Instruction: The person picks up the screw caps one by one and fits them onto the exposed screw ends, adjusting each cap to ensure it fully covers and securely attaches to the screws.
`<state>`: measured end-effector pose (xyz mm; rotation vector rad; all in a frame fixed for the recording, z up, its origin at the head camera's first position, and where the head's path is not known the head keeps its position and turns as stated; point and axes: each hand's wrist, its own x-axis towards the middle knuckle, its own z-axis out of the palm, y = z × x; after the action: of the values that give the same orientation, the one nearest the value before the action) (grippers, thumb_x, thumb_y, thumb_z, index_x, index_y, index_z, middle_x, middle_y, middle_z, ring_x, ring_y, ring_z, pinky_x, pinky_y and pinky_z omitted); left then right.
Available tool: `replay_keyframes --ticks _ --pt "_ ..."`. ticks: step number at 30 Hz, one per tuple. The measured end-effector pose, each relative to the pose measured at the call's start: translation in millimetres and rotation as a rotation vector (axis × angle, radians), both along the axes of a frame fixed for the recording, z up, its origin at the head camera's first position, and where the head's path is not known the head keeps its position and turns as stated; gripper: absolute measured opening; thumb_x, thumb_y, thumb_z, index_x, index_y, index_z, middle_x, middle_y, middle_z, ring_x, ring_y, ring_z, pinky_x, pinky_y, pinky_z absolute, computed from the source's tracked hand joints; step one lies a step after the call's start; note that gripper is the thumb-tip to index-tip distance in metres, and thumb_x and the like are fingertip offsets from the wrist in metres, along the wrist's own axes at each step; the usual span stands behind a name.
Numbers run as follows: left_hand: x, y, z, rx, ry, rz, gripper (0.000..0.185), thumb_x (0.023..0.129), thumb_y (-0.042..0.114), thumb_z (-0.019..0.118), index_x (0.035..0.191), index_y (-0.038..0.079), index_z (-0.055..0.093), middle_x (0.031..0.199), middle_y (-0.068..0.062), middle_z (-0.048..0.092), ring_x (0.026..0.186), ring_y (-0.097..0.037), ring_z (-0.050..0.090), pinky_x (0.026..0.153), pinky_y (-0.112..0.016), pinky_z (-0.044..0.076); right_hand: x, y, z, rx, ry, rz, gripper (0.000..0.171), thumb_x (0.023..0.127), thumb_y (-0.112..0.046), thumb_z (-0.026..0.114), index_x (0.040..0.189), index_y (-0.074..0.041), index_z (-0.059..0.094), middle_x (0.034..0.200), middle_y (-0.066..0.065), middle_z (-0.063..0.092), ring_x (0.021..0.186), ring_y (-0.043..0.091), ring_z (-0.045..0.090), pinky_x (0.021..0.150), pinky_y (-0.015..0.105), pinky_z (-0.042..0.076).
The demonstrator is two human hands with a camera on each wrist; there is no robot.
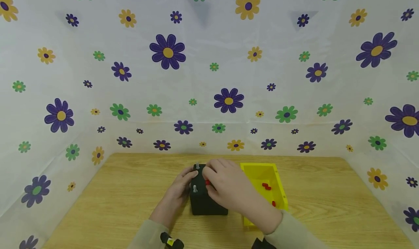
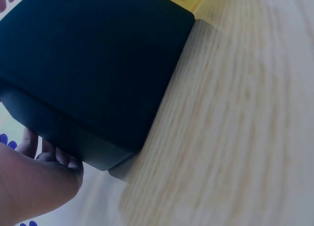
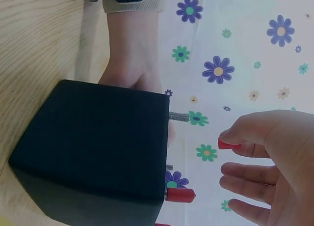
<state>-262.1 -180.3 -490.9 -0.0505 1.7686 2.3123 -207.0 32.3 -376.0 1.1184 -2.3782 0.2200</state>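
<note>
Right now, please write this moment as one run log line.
left hand: steadies black box | right hand: pinches red cap | yellow tray: red pieces

The black cube-shaped block (image 3: pixel 95 152) looks matt and smooth, like plastic, with threaded metal bolts (image 3: pixel 179 116) and a glossy red plastic cap (image 3: pixel 180 195). The light wooden tabletop (image 2: pixel 245 127) shows fine grain; the yellow plastic bin (image 1: pixel 278 185) shines slightly.

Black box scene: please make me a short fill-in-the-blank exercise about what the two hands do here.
1. The left hand steadies the ____ box on the wooden table.
2. The right hand pinches a small ____ piece.
3. More red pieces lie in the ____ tray beside the box.

Missing words: black; red; yellow
</note>
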Motion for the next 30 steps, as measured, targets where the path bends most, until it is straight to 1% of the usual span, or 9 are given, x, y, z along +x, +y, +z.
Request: replay_keyframes --ticks 6,12,15,17,20,22,25,27,30 --pt "0.1 -0.9 0.8 0.007 0.002 -0.014 0.043 0.106 0.015 0.054 0.147 0.005 0.053 0.097 0.016 0.074 0.087 0.001 0.068 0.084 -0.020 0.056 -0.8 -3.0 -1.8 0.002 0.011 0.002 0.022 0.088 -0.026 0.084 0.097 -0.019 0.065 0.110 0.000 0.069 0.101 0.019 0.065 0.089 0.033 0.057" --pt "0.2 -1.4 0.2 0.017 0.017 -0.015 0.029 0.106 0.014 0.053 0.134 0.012 0.061 0.096 0.014 0.073 0.086 -0.001 0.067 0.084 -0.021 0.056 -1.9 -5.8 -4.3 0.000 0.009 0.002 0.024 0.089 -0.027 0.085 0.098 -0.019 0.065 0.112 0.001 0.070 0.103 0.019 0.065 0.090 0.033 0.057" --pt "0.5 -1.3 1.0 0.019 0.030 -0.022 0.027 0.106 0.014 0.053 0.131 0.013 0.063 0.096 0.014 0.073 0.086 -0.001 0.067 0.083 -0.021 0.055 -2.3 -7.1 -5.3 0.000 0.002 0.002 0.024 0.089 -0.028 0.085 0.099 -0.019 0.066 0.112 0.001 0.070 0.103 0.019 0.065 0.091 0.033 0.057" --pt "1.0 -1.1 1.8 0.014 0.031 -0.023 0.029 0.106 0.015 0.053 0.134 0.012 0.061 0.097 0.014 0.073 0.086 -0.001 0.067 0.084 -0.020 0.055 -2.5 -7.8 -6.1 -0.002 0.001 0.004 0.024 0.089 -0.028 0.085 0.098 -0.019 0.065 0.112 0.001 0.069 0.102 0.018 0.065 0.091 0.033 0.057" --pt "1.7 -0.6 2.8 -0.001 0.027 -0.019 0.040 0.106 0.015 0.053 0.144 0.004 0.055 0.097 0.015 0.072 0.086 0.000 0.066 0.084 -0.020 0.054 -2.3 -8.6 -7.4 -0.003 0.012 0.008 0.023 0.089 -0.027 0.085 0.097 -0.019 0.065 0.109 0.000 0.069 0.100 0.018 0.064 0.089 0.032 0.057" --pt "2.1 -0.2 3.0 -0.011 0.021 -0.015 0.043 0.106 0.016 0.053 0.147 0.002 0.053 0.097 0.015 0.072 0.087 -0.001 0.066 0.085 -0.020 0.054 -2.4 -9.3 -8.5 -0.006 0.020 0.014 0.023 0.089 -0.027 0.085 0.097 -0.019 0.065 0.108 0.000 0.068 0.098 0.018 0.064 0.087 0.032 0.057" --pt "1.9 -0.2 2.5 -0.001 0.019 -0.011 0.033 0.106 0.015 0.054 0.138 0.010 0.061 0.097 0.015 0.072 0.088 -0.001 0.066 0.085 -0.020 0.053 -2.6 -11.0 -9.9 -0.009 0.032 0.018 0.023 0.088 -0.026 0.085 0.096 -0.019 0.064 0.107 0.000 0.067 0.097 0.017 0.064 0.085 0.031 0.057" --pt "1.4 -0.2 1.9 0.019 0.018 -0.007 0.023 0.106 0.015 0.054 0.124 0.019 0.067 0.095 0.015 0.072 0.086 -0.001 0.066 0.083 -0.020 0.053 -3.0 -12.5 -10.9 -0.017 0.033 0.021 0.023 0.089 -0.026 0.085 0.096 -0.019 0.064 0.106 0.000 0.067 0.096 0.017 0.064 0.084 0.031 0.056" --pt "1.0 0.3 1.5 0.041 0.027 -0.001 0.021 0.105 0.014 0.055 0.111 0.027 0.070 0.094 0.014 0.072 0.086 -0.002 0.066 0.081 -0.020 0.054 -3.5 -14.4 -11.9 -0.031 0.028 0.025 0.023 0.089 -0.025 0.085 0.097 -0.019 0.064 0.105 0.000 0.066 0.095 0.017 0.062 0.082 0.031 0.056"
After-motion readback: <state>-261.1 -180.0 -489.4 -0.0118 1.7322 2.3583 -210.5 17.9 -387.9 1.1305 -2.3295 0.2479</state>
